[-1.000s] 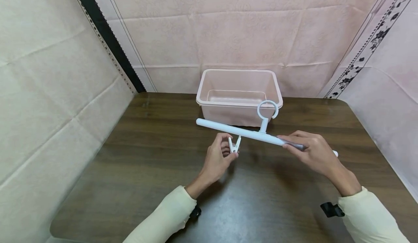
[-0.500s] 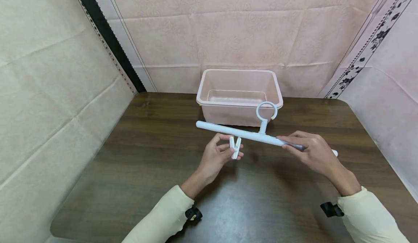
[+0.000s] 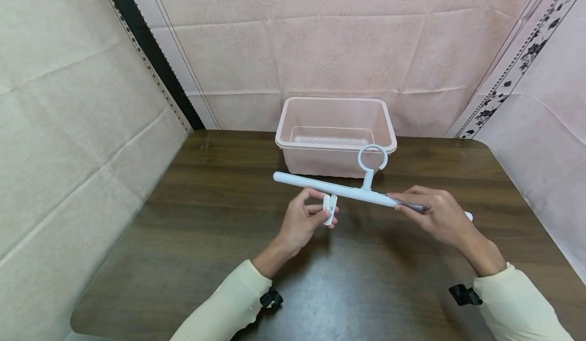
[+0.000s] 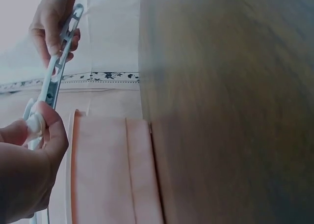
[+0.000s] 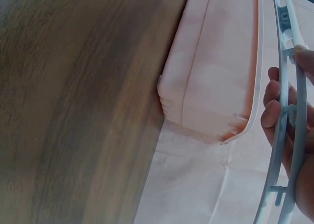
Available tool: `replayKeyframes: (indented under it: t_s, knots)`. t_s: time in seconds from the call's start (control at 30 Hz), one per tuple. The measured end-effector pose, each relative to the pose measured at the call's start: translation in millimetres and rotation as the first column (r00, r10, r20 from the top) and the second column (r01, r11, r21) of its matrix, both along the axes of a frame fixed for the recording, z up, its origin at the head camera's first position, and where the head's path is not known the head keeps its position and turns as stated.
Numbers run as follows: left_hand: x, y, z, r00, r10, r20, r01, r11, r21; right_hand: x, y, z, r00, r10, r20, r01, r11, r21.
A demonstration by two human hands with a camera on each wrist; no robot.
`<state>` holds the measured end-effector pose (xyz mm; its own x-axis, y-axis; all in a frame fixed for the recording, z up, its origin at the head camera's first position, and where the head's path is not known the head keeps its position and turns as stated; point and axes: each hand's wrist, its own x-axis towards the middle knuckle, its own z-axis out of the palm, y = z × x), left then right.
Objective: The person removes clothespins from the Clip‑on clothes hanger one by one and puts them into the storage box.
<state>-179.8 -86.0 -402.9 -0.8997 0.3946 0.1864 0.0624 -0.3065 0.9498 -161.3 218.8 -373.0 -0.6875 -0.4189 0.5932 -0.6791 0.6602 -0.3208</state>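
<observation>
A light-blue clothes hanger with an open ring hook (image 3: 350, 192) is held in the air, its hook upward. My right hand (image 3: 435, 214) grips it near its right end, thumb on the near side; the right wrist view shows the hanger's two rails with short crossbars (image 5: 299, 116) and fingers behind them. My left hand (image 3: 299, 221) pinches a small white clip (image 3: 330, 208) between thumb and fingers, its two handles nearly together. The clip sits just below the hanger's bar, left of the hook. In the left wrist view, fingertips partly hide the clip (image 4: 34, 126).
Behind the hanger, a pink plastic tub (image 3: 320, 162) stands at the back of the brown wooden table (image 3: 192, 239). Pale cloth (image 3: 343, 51) hangs behind the table and along both sides. Each sleeve carries a black wrist strap (image 3: 271, 299).
My left hand has moved its thumb onto the clip, and the clip's spread handles have come together. The hanger has dipped slightly, while my right hand keeps its grip.
</observation>
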Motion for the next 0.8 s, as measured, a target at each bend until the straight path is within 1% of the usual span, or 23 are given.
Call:
replayKeyframes:
  t_s: [0.07,0.17,0.27,0.33,0.43,0.53,0.63,0.7,0.77,0.8]
  knots:
    - [1.1,0.8,0.3,0.998,0.023,-0.057,-0.024,0.999,-0.021,-0.8,0.2,0.1,1.000,0.009,-0.008,-0.009,1.000,-0.003]
    - [2.5,1.6,0.8,0.991,0.053,-0.125,-0.060,0.997,-0.053,-1.8,-0.1,0.9,0.999,0.024,-0.030,-0.024,1.000,-0.003]
    - [3.7,1.7,0.6,0.977,0.088,-0.195,-0.112,0.987,-0.114,-2.1,-1.0,1.3,0.997,0.043,-0.069,-0.042,0.999,0.014]
    - [4.4,1.2,0.3,0.960,0.112,-0.255,-0.158,0.973,-0.166,-2.0,-1.6,1.4,0.994,0.053,-0.096,-0.050,0.998,0.029]
    - [5.1,0.6,-1.1,0.926,0.133,-0.354,-0.222,0.948,-0.226,-1.7,-2.2,1.7,0.992,0.056,-0.117,-0.051,0.998,0.043]
    - [5.6,0.5,-2.9,0.884,0.138,-0.446,-0.277,0.924,-0.262,-1.5,-2.4,2.3,0.993,0.048,-0.112,-0.043,0.998,0.046]
    - [5.5,0.9,-4.8,0.828,0.129,-0.546,-0.341,0.889,-0.307,-1.1,-2.8,2.6,0.995,0.054,-0.090,-0.051,0.998,0.034]
    - [5.1,1.2,-5.1,0.796,0.127,-0.591,-0.380,0.866,-0.325,-0.8,-3.1,2.3,0.995,0.061,-0.075,-0.059,0.998,0.023]
    - [4.5,1.4,-5.1,0.777,0.128,-0.616,-0.404,0.852,-0.333,-0.8,-3.3,2.1,0.996,0.069,-0.061,-0.068,0.998,0.013]
    - [4.2,1.4,-5.2,0.776,0.130,-0.617,-0.405,0.852,-0.331,-0.8,-3.4,2.0,0.996,0.068,-0.056,-0.068,0.998,0.011]
